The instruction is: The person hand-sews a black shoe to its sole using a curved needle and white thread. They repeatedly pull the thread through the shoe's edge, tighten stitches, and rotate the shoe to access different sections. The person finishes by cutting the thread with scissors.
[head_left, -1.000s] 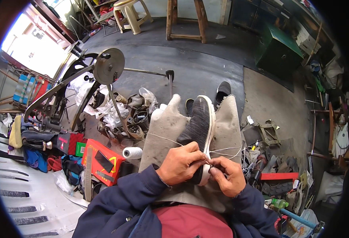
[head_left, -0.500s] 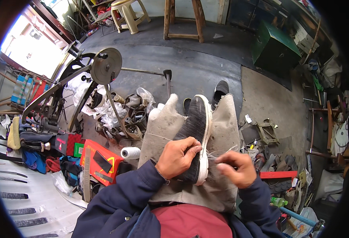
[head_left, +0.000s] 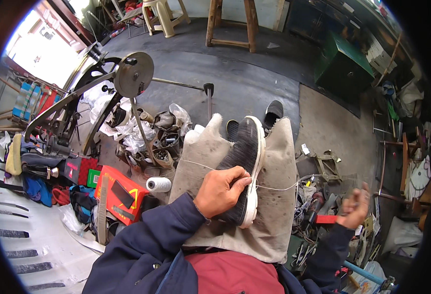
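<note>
A black knitted slip-on shoe (head_left: 247, 139) with a white sole lies lengthwise over the grey apron (head_left: 276, 215) on my lap, toe pointing away. My left hand (head_left: 224, 190) is closed around its near half, thumb and forefinger pressed together by the sole's edge. A pale thread (head_left: 279, 189) comes out at that edge and runs right toward my right hand (head_left: 354, 208), which is out beyond the apron. Motion blurs the right hand; its fingers look curled on the thread, though its end is hard to see. More thread crosses the apron left of the shoe.
A white thread spool (head_left: 158, 184) lies left of the apron, by a red box (head_left: 122, 196) bearing a phone. A hand-cranked machine (head_left: 133, 74) with a large wheel stands at far left. Another black shoe (head_left: 274, 113) is beyond my knees. Tools and scraps (head_left: 318, 201) cover the right floor.
My right hand has swung away to the right from beside the shoe, drawing the thread out into a longer line. My left hand keeps its grip on the shoe.
</note>
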A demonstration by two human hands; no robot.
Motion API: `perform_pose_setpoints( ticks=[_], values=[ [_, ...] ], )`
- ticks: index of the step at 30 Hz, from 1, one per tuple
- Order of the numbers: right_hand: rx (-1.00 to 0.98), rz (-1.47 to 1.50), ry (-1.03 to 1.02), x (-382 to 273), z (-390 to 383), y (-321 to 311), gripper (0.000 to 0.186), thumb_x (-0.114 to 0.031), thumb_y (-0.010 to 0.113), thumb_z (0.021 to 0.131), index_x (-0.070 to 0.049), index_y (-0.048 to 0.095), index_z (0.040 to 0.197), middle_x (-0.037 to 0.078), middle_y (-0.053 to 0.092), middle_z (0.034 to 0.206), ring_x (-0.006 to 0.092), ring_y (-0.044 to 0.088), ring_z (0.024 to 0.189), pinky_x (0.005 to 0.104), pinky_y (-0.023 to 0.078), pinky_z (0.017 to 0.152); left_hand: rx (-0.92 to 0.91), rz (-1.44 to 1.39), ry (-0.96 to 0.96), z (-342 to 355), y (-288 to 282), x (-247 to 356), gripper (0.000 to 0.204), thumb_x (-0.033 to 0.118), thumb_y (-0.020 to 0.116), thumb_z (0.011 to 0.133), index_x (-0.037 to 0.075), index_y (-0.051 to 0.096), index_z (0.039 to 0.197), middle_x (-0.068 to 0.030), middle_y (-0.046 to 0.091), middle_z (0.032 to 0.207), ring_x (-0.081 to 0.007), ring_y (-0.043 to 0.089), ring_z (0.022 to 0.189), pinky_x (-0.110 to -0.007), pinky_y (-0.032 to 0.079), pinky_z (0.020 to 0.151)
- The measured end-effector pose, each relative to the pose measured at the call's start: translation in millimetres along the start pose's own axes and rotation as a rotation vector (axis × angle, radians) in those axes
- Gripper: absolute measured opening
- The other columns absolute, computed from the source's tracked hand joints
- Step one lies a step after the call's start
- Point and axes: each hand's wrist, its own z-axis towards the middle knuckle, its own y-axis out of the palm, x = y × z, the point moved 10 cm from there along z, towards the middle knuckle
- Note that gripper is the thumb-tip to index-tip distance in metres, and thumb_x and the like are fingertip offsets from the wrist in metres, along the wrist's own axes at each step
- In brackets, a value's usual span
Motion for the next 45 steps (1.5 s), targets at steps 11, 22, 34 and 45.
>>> perform_pose_setpoints(
  ticks=[11,22,34,45],
  values=[
    [-1.014,-0.829,-0.234,43.4,-155.6,222.1,0.012,-0.007,0.075,0.087,0.0,0.071,0.096,0.012,0.067,0.086,0.0244,0.066,0.067,0.033,0.051,0.062,-0.046,-0.094,-0.08,-3.7,0.2,-8.0,0.018,0.013,0.06,0.105,-0.001,0.071,0.107,-0.0021,0.065,0.077,-0.0066,0.057,0.073,-0.024,0.048,0.068],
    [-1.115,-0.525,0.226,66.6,-176.3,226.5,0.017,-0.013,0.067,0.096,-0.001,0.061,0.085,0.009,0.068,0.07,0.0117,0.06,0.061,0.0282,0.048,0.06,-0.009,-0.407,-0.218,-8.9,-34.0,-11.4,0.034,0.029,0.047,0.112,0.003,0.069,0.119,0.0047,0.053,0.069,-0.0024,0.047,0.065,-0.019,0.038,0.062],
    [-1.014,-0.77,-0.28,53.1,-198.1,236.0,0.026,-0.01,0.083,0.081,-0.005,0.059,0.072,0.009,0.056,0.06,0.0221,0.054,0.046,0.0329,0.041,0.045,0.607,-0.731,0.015,-30.9,-213.7,-53.0,0.033,0.032,0.05,0.11,0.001,0.062,0.109,0.0066,0.025,0.056,-0.0063,0.024,0.045,-0.028,0.033,0.045],
    [-1.032,-0.806,-0.341,55.5,-200.2,236.7,0.025,-0.015,0.078,0.086,-0.007,0.057,0.075,0.009,0.061,0.064,0.0264,0.062,0.052,0.0374,0.046,0.049,0.569,-0.776,-0.212,-62.2,-236.4,-118.0,0.032,0.033,0.053,0.107,0.003,0.063,0.104,0.006,0.028,0.055,-0.0076,0.029,0.045,-0.03,0.035,0.049]
  ],
)
